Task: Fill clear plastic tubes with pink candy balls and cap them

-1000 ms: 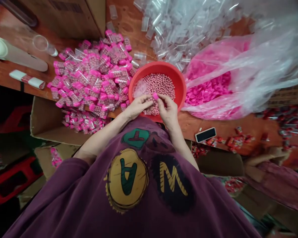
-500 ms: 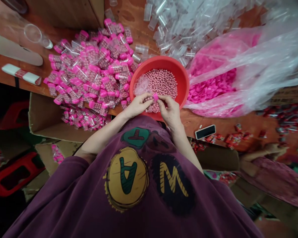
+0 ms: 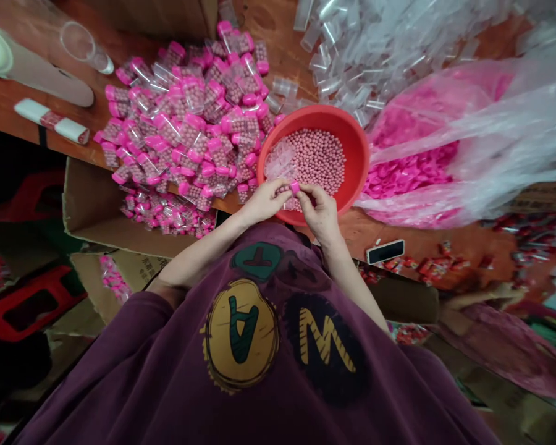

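Note:
Over the near rim of a red bowl (image 3: 360, 167), my left hand (image 3: 264, 201) pinches a small clear bottle (image 3: 284, 189) holding pink beads. A pink cap (image 3: 294, 186) sits at the bottle's right end, and the closed fingertips of my right hand (image 3: 321, 212) grip it. Inside the bowl lie many pink beads (image 3: 319, 157) and a clump of clear small bottles (image 3: 279, 162). Left of the bowl spreads a heap of capped, bead-filled bottles (image 3: 185, 127). To its right, a translucent plastic bag (image 3: 482, 151) holds loose pink caps (image 3: 412, 173).
Empty clear bottles (image 3: 352, 55) are piled behind the bowl. A phone (image 3: 385, 251) lies near the table edge beside red packets (image 3: 438, 269). Below the heap stands a cardboard box (image 3: 88, 210) with more filled bottles. Another person's arm (image 3: 479, 300) is at the right.
The view has shifted, so the table items appear farther right. Both hands keep hold of the bottle and its cap, with barely any change in grip.

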